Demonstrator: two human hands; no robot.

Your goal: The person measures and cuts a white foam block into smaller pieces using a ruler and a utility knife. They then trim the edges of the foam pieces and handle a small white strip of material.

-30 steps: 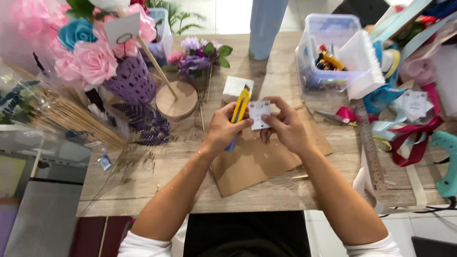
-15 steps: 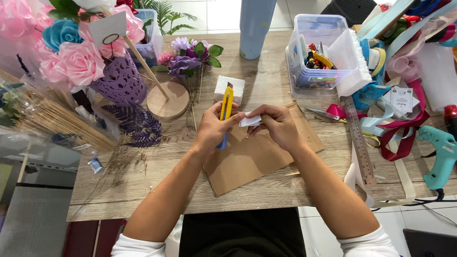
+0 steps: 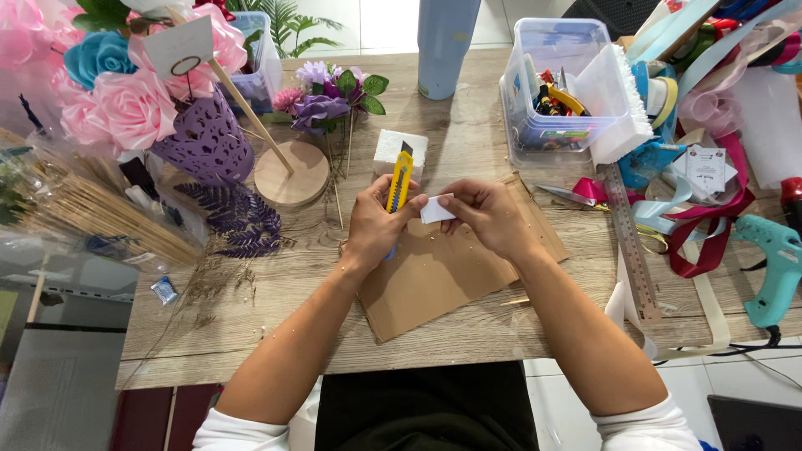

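Note:
My left hand (image 3: 373, 224) grips a yellow utility knife (image 3: 398, 181) with its blade end pointing away from me. My right hand (image 3: 489, 215) pinches a small white foam piece (image 3: 436, 209), and the thumb of my left hand touches it too. Both hands hover over a brown cardboard sheet (image 3: 434, 276) lying on the wooden table (image 3: 468, 142). A larger white foam block (image 3: 399, 150) sits just beyond the knife tip.
Pink and blue paper flowers in a purple holder (image 3: 205, 138) stand at far left, with a round wooden stand (image 3: 288, 175) and purple flowers (image 3: 322, 104). A clear box of tools (image 3: 555, 83), ribbons, a metal ruler (image 3: 631, 242) and a teal glue gun (image 3: 773, 263) crowd the right. A blue bottle (image 3: 445, 42) stands behind.
The hands have stayed together on the foam piece and knife. The view has shifted a little, and the fingers have turned the foam piece slightly.

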